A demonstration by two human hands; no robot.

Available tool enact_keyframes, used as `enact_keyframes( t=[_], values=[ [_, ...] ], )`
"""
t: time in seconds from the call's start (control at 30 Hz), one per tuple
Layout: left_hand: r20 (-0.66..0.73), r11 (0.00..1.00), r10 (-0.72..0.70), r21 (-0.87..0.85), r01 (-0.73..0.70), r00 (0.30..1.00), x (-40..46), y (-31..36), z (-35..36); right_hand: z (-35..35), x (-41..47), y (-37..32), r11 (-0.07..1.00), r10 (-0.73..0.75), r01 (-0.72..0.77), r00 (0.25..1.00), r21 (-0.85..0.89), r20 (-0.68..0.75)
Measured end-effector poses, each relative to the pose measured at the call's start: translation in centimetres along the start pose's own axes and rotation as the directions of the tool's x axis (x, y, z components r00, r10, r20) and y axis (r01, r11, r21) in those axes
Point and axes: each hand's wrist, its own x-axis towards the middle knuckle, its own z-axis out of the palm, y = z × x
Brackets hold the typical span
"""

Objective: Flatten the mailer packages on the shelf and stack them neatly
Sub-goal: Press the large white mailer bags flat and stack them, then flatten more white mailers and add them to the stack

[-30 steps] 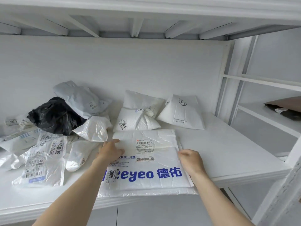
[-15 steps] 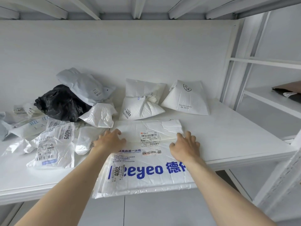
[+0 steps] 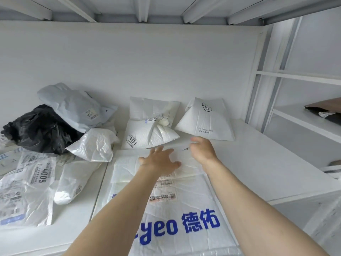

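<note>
A large flat white mailer with blue lettering [image 3: 186, 224] lies at the shelf's front edge, a smaller white mailer [image 3: 127, 169] flat on top of it. My left hand [image 3: 159, 160] reaches forward over that stack with fingers spread, holding nothing. My right hand [image 3: 202, 149] is stretched further back, fingers loosely extended, just short of a puffy white mailer with a round logo [image 3: 206, 121]. A puffy white mailer marked 4003 [image 3: 149, 134] leans at the back centre, just beyond my left fingertips.
To the left lie a crumpled black bag [image 3: 38, 130], a grey mailer [image 3: 73, 106], a crinkled white bag [image 3: 94, 145] and a flat clear bag marked 4005 [image 3: 27, 189]. The white shelf [image 3: 262, 163] ends in an upright post at right, with side shelving beyond.
Both hands have left the flattened stack and moved forward toward the puffy mailers at the back. The camera has moved closer and lower over the shelf.
</note>
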Motion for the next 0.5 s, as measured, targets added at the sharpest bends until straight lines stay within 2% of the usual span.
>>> enact_keyframes(
  t=[0.07, 0.13, 0.2, 0.3, 0.5],
  values=[
    [0.016, 0.998, -0.033, -0.051, 0.034, 0.999, 1.9, 0.4, 0.0, 0.1, 2.2, 0.2, 0.919, 0.115, -0.115, 0.993, 0.378, 0.023],
    [0.014, 0.987, -0.08, -0.138, 0.082, 0.997, 3.4, 0.2, 0.4, -0.1, 4.5, 0.4, 0.777, 0.231, -0.196, 0.973, 0.598, 0.018],
    [0.002, 0.983, -0.108, -0.151, 0.107, 0.994, 4.2, -0.1, 1.0, -0.6, 6.8, 1.1, 0.62, 0.348, -0.237, 0.938, 0.748, 0.009],
    [-0.006, 0.987, -0.126, -0.1, 0.124, 0.992, 4.9, 0.0, 1.0, -0.3, 9.3, 2.5, 0.461, 0.396, -0.256, 0.916, 0.849, 0.061],
    [-0.005, 0.974, -0.14, -0.181, 0.136, 0.99, 6.1, 0.3, 0.9, 1.8, 11.5, 2.9, 0.355, 0.373, -0.22, 0.925, 0.909, 0.078]
  ],
)
